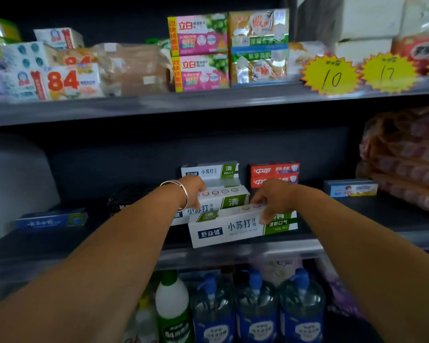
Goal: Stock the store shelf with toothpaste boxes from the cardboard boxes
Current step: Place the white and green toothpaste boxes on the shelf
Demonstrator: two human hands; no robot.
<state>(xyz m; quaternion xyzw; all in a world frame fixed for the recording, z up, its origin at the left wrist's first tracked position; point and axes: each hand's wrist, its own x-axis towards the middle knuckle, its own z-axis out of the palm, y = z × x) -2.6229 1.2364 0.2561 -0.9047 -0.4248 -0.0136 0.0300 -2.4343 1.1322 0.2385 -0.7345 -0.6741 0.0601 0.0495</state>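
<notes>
Hands at the middle shelf (233, 253): the right hand (275, 199) pinches the front toothpaste box (233, 227) at the near edge; the left hand (193, 188) grips the box behind (223, 198). A nudge could tip the front box off.

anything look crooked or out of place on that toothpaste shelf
Yes. The front white and green toothpaste box sits tilted, left end lower, at the shelf edge, held by the right hand. The left hand grips the box behind. Nothing looks damaged.
</notes>
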